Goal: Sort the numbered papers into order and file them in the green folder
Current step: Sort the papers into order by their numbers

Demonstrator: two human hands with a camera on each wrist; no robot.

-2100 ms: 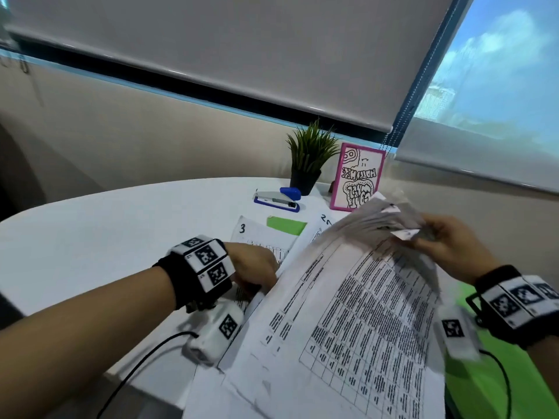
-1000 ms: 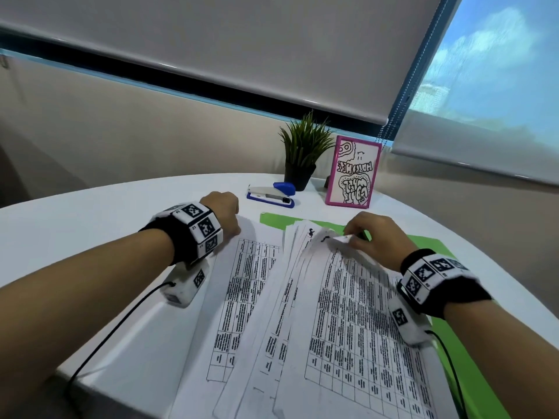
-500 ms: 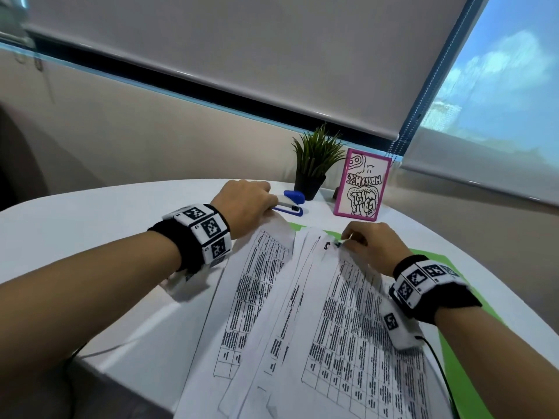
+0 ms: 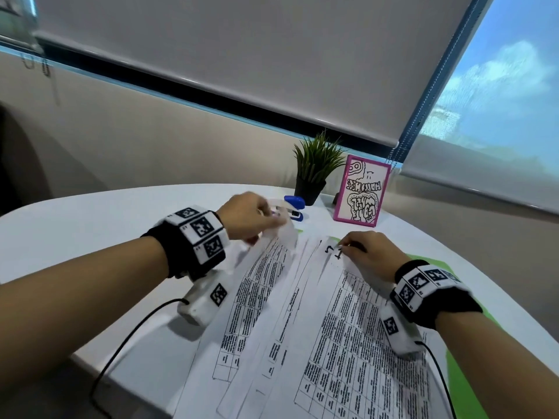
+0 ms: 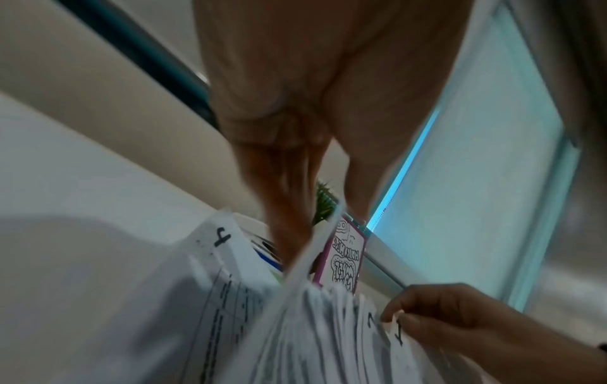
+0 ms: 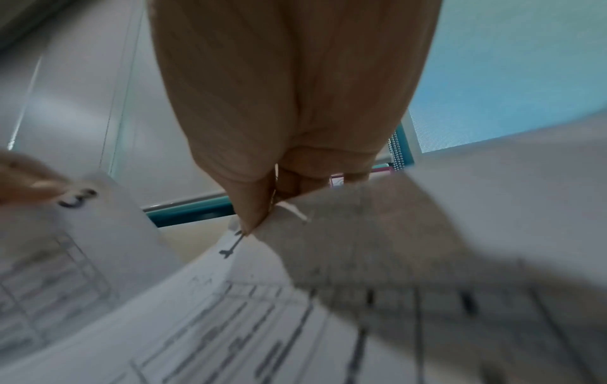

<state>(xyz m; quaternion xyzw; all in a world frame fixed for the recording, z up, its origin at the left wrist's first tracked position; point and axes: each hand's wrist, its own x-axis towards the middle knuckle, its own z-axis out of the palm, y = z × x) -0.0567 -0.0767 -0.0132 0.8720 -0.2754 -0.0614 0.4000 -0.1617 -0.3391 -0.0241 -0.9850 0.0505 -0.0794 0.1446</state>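
A fanned pile of printed, numbered papers (image 4: 302, 328) lies on the green folder (image 4: 459, 388), which shows only at the right. My left hand (image 4: 272, 223) pinches the top corner of the leftmost sheet (image 6: 79, 200), marked 3, and holds that corner curled up off the table. Under it lies a sheet that looks marked 4 (image 5: 223, 236). My right hand (image 4: 344, 247) pinches the top corner of the uppermost sheet (image 6: 230, 249), marked 1, with a sheet marked 2 (image 5: 370, 318) just beneath.
The white round table (image 4: 90, 231) has its near edge at lower left. Behind the papers stand a blue stapler (image 4: 295, 207), a small potted plant (image 4: 314, 173) and a pink-framed drawing (image 4: 361, 195). Wrist-camera cables hang over the front edge.
The right hand laid the raised bundle down on the pile and stays at its top corner. The left hand slid forward to the left sheet's top corner and lifted it.
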